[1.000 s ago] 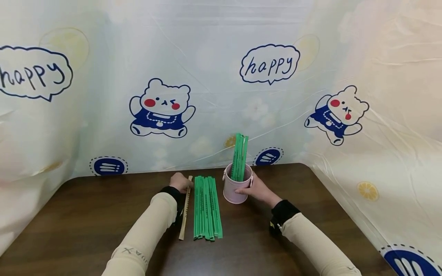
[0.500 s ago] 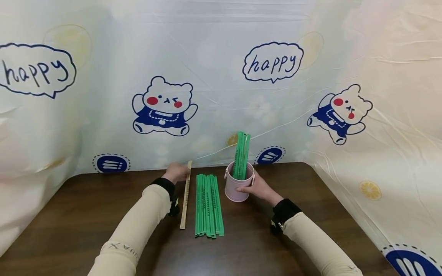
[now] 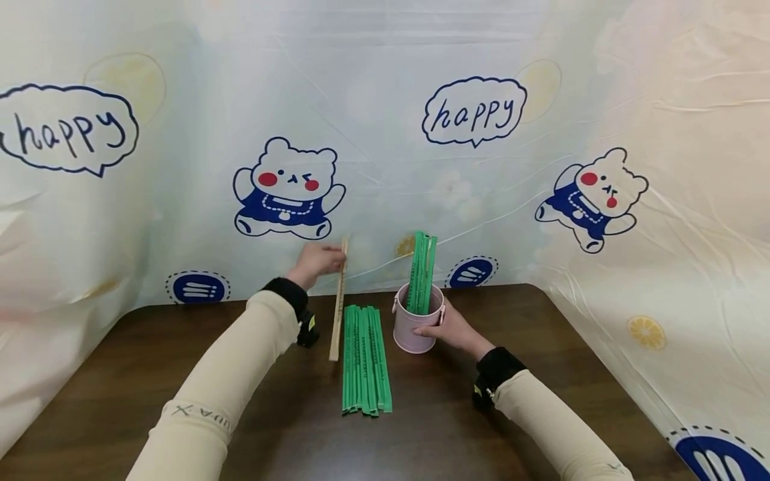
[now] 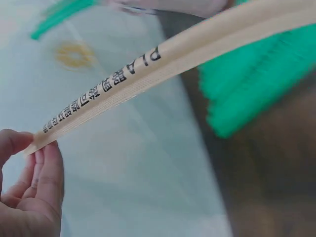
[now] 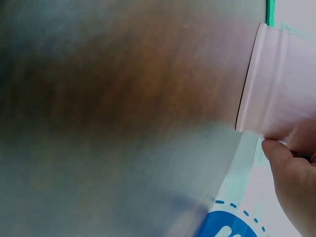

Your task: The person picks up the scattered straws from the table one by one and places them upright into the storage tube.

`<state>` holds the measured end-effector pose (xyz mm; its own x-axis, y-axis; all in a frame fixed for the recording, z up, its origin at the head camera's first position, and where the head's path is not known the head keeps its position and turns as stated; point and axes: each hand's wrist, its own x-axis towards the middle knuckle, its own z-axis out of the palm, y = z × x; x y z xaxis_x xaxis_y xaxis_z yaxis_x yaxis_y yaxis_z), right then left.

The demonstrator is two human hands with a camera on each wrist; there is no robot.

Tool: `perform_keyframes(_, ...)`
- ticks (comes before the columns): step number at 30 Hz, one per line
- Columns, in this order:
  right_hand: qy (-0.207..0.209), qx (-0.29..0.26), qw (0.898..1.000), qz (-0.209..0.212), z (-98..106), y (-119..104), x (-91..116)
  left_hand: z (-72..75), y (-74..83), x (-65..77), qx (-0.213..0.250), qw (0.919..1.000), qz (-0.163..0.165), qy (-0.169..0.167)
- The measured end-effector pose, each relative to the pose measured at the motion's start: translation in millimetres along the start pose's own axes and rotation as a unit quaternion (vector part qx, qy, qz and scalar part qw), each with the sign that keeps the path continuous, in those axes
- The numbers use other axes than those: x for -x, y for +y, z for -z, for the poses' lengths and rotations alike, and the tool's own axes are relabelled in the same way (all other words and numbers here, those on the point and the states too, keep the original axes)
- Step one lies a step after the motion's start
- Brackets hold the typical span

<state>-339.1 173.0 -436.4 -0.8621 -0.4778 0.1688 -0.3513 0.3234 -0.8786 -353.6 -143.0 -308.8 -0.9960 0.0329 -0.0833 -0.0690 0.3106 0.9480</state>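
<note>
My left hand (image 3: 319, 260) pinches one end of a paper-wrapped straw (image 3: 338, 307) between thumb and fingers, raised above the back of the table. In the left wrist view dark printing runs along the tan wrapper (image 4: 103, 89), and the thumb (image 4: 17, 140) presses on its tip. My right hand (image 3: 454, 329) grips the side of a small pink bucket (image 3: 414, 337), its thumb across the front. Several green-wrapped straws (image 3: 423, 274) stand upright in the bucket. More green-wrapped straws (image 3: 365, 361) lie side by side on the table, just right of the raised straw's lower end.
The dark wooden table (image 3: 457, 434) ends at a back edge behind the bucket. A printed curtain (image 3: 385, 167) with bears and "happy" bubbles hangs close behind it and along both sides.
My left hand has lifted the tan-wrapped straw off the table, up and slightly right toward the green row. My right hand stays on the bucket.
</note>
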Motion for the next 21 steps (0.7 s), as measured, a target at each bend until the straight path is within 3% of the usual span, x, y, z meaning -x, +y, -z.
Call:
perform_keyframes(6, -0.002, 0.002, 1.0, -0.005, 0, -1, -1, -11.3, 60.0, -4.2, 0.061, 0.9967, -0.052, 0.017)
perform_keyframes(11, -0.011, -0.003, 1.0, -0.007, 1, -1, 0, -34.7, 91.8, -3.5, 0.108, 0.9885, -0.104, 0.023)
perform_keyframes(16, -0.006, -0.009, 1.0, 0.002, 3, 0, -1, -57.4, 101.1, -6.2, 0.132, 0.9817, -0.136, 0.011)
perform_keyframes(21, -0.015, -0.003, 1.0, -0.006, 3, 0, -1, -73.2, 88.2, -8.1, 0.114, 0.9838, -0.138, -0.006)
